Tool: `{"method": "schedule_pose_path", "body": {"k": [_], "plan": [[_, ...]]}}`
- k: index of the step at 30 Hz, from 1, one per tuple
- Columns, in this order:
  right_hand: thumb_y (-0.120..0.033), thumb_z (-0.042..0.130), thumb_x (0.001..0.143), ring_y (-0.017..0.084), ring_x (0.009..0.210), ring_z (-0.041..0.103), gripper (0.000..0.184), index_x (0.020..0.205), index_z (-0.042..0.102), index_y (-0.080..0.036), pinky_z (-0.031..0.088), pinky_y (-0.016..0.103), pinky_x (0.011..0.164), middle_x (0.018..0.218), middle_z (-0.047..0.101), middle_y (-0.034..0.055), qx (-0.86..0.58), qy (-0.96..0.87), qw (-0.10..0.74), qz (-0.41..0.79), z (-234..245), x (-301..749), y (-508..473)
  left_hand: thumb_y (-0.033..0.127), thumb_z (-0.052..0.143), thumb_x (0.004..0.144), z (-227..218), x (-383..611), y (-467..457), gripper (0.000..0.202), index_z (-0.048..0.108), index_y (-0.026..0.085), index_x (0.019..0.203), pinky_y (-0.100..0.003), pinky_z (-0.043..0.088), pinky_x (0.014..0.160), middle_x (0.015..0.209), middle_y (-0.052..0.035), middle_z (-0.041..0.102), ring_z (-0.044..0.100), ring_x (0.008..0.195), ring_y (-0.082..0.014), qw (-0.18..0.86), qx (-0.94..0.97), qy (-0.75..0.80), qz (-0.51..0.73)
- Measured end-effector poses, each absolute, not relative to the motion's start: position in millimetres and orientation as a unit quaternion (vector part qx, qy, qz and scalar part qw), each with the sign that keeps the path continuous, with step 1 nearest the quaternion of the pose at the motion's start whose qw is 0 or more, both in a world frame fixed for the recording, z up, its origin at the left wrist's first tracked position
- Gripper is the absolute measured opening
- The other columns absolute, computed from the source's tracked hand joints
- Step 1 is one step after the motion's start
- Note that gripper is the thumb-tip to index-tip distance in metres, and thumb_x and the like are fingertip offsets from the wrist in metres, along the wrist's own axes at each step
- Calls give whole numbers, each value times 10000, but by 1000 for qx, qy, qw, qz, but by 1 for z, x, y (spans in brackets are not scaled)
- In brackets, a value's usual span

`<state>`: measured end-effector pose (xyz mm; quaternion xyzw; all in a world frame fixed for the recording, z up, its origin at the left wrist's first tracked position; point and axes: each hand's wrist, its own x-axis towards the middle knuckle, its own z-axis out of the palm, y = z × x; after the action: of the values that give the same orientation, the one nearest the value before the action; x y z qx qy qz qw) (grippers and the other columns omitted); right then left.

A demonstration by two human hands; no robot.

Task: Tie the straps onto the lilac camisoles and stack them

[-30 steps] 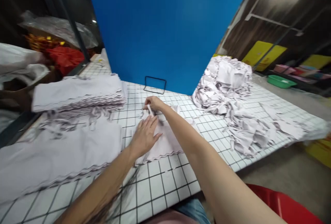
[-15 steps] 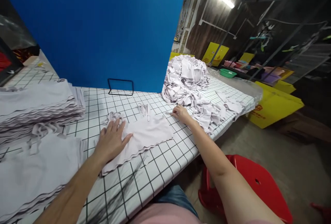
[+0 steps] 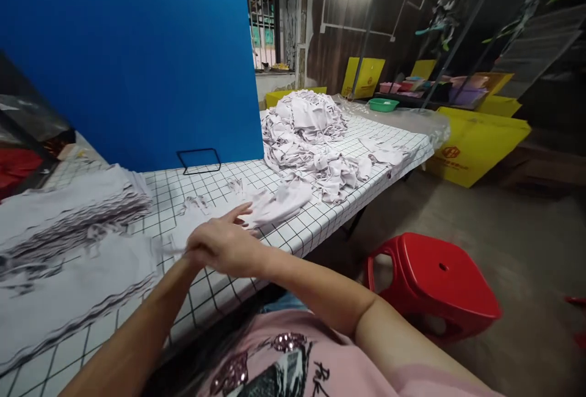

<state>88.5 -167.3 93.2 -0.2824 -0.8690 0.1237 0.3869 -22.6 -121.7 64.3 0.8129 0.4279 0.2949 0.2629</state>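
Note:
My left hand (image 3: 240, 212) reaches over a flat pale lilac-white fabric piece (image 3: 279, 198) on the table; its visible fingers are stretched out and apart. Much of that hand is hidden behind my right hand (image 3: 222, 247), which crosses over my left wrist. The right fingers are curled and pressed together, pointing left. A blurred pale strip (image 3: 170, 251) shows just beyond them, but I cannot tell whether they hold it. Gathered ties (image 3: 195, 203) lie at the fabric's far edge. To the left lie a neat stack of similar pieces (image 3: 123, 192) and a lower pile (image 3: 114, 262).
A blue panel (image 3: 151, 67) on a black wire foot (image 3: 200, 160) stands behind the checked table (image 3: 302, 226). A crumpled heap of fabric (image 3: 306, 119) lies at the back right. A red stool (image 3: 448, 269) stands at right, near a yellow bin (image 3: 476, 146).
My right hand has moved left from beside the loose heap and now crosses over my left wrist. The fabric's right part looks more rumpled. The view has turned right.

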Motion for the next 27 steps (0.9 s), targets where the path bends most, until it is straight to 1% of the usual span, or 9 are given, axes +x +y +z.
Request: {"method": "schedule_pose_path", "body": {"k": [3, 5, 8, 11, 13, 16, 20, 23, 27], "plan": [[-276, 539, 964, 199, 1117, 540, 183, 1074, 614, -151, 396, 340, 1042, 1148, 637, 92, -177, -916, 348, 90, 93, 76, -186, 468, 574, 822, 64, -29, -150, 386, 718, 187, 1044, -298, 589, 759, 869, -51, 726, 707, 894, -228, 303, 775, 458, 313], [-253, 506, 979, 183, 1180, 507, 208, 1133, 608, -159, 402, 334, 1047, 1225, 607, 95, -183, -910, 359, 98, 87, 99, -187, 508, 527, 832, 62, -52, -164, 426, 752, 159, 927, -281, 593, 688, 746, -47, 711, 705, 762, -216, 324, 742, 485, 330], [-311, 529, 971, 183, 1134, 531, 233, 1142, 608, -173, 438, 352, 995, 1182, 621, 91, -354, -851, 356, 153, 71, 157, -168, 539, 597, 799, 58, -99, -184, 460, 755, 148, 980, -304, 592, 738, 841, -81, 748, 711, 786, -219, 393, 676, 519, 345], [-394, 574, 930, 225, 1125, 527, 320, 1149, 603, -161, 435, 358, 950, 1236, 592, 126, -618, -720, 280, 144, 52, 206, -140, 517, 745, 694, 51, -142, -197, 490, 735, 180, 1050, -334, 572, 824, 981, -101, 753, 706, 916, -247, 440, 650, 542, 300], [-355, 690, 837, 254, 1074, 544, 312, 1052, 634, -135, 423, 360, 920, 1132, 630, 143, -662, -692, 250, 142, 43, 222, -128, 565, 752, 656, 47, -160, -201, 547, 729, 170, 1035, -345, 565, 817, 1026, -109, 743, 694, 923, -263, 407, 665, 562, 275], [-249, 708, 787, 207, 869, 583, 132, 843, 638, -152, 427, 306, 793, 854, 654, 75, -656, -699, 239, 156, 42, 223, -125, 640, 674, 692, 45, -161, -199, 618, 696, 156, 1075, -359, 558, 785, 1094, -122, 715, 680, 907, -266, 322, 701, 577, 267], [-278, 567, 884, 147, 733, 554, 120, 832, 595, -173, 410, 259, 652, 816, 636, 35, -621, -713, 275, 172, 70, 217, -137, 635, 662, 696, 39, -118, -191, 715, 619, 157, 1225, -394, 539, 825, 1244, -150, 623, 652, 992, -289, 243, 763, 540, 258], [-362, 518, 927, 129, 742, 537, 190, 888, 569, -183, 414, 245, 633, 873, 615, 30, -576, -717, 337, 203, 104, 215, -146, 572, 683, 688, 28, -79, -180, 715, 599, 159, 1265, -416, 523, 838, 1222, -157, 599, 633, 1015, -306, 217, 781, 518, 273], [-371, 636, 870, 108, 679, 460, 220, 809, 547, -179, 381, 238, 595, 765, 511, -2, -468, -704, 437, 308, 141, 209, -157, 459, 591, 785, 20, -55, -165, 342, 694, 166, 929, -418, 493, 872, 975, -107, 662, 629, 950, -276, 255, 779, 488, 301]]}}
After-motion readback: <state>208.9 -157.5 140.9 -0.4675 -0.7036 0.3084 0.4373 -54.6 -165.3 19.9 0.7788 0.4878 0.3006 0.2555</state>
